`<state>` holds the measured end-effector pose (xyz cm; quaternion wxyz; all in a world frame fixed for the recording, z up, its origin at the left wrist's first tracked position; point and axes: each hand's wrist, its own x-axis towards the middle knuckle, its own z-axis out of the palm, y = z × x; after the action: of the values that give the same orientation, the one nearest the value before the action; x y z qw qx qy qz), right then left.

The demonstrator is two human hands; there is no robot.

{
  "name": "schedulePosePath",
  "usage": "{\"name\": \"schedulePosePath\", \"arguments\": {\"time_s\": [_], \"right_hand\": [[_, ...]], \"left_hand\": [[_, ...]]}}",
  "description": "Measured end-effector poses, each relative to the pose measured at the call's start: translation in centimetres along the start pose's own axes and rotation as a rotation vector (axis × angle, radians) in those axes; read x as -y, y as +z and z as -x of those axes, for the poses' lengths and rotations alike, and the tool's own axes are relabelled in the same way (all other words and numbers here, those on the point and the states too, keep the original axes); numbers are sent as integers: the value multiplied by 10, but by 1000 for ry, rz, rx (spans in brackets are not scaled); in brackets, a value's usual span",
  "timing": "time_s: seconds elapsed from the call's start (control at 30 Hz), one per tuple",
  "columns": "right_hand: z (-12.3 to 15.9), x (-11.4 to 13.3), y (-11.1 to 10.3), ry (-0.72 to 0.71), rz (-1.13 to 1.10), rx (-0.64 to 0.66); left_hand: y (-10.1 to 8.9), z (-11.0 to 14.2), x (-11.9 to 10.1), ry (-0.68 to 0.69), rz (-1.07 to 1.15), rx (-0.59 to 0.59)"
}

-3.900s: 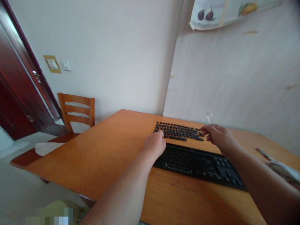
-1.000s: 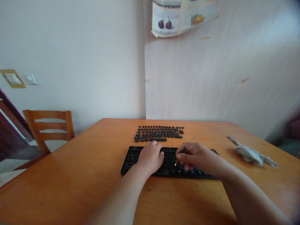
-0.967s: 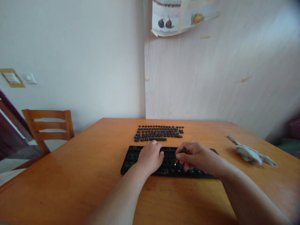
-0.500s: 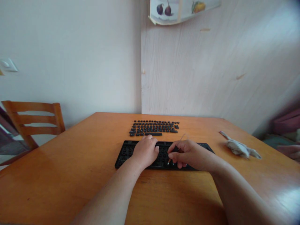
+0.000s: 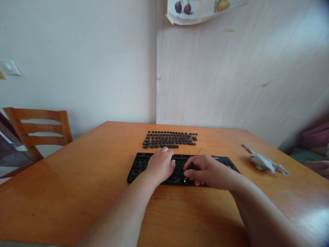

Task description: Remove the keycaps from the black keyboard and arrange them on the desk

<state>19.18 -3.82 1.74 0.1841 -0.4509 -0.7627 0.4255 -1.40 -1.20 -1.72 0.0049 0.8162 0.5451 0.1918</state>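
A black keyboard (image 5: 144,164) lies on the wooden table, with many key positions bare of caps. My left hand (image 5: 160,165) bears down on its left-middle part, fingers bent over the back edge and thumb tucked alongside. Over the keyboard's right-middle part, my right hand (image 5: 199,170) pinches a thin tool (image 5: 184,179). The tool's small shiny tip points down at the front rows, and fine wire-like strands stick up behind the fingers. Most of the tool is hidden, so its kind is unclear. Some caps remain at the keyboard's right end.
Behind the keyboard, removed black keycaps (image 5: 169,140) lie in rows, with a long space bar (image 5: 169,146) in front. A crumpled grey cloth (image 5: 264,163) rests at right. A wooden chair (image 5: 42,130) stands left, and another person's hand (image 5: 318,167) shows at the far right.
The view has shifted slightly. My left hand keeps its place on the keyboard, and my right hand still pinches the tool, its fingers slightly moved. The keycap rows look the same.
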Motion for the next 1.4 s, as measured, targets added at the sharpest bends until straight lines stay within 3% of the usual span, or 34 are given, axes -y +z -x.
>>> {"name": "schedulePosePath", "arguments": {"time_s": [0.67,1.17,1.4], "right_hand": [[-5,8,10,-45,159,-45],[-5,-3,2,-82,167,-18],[-7,-1,8,-169,250,-43]], "left_hand": [[-1,0,0,35,-43,-20],[1,0,1,40,-46,-17],[-2,1,1,29,-39,-5]]}}
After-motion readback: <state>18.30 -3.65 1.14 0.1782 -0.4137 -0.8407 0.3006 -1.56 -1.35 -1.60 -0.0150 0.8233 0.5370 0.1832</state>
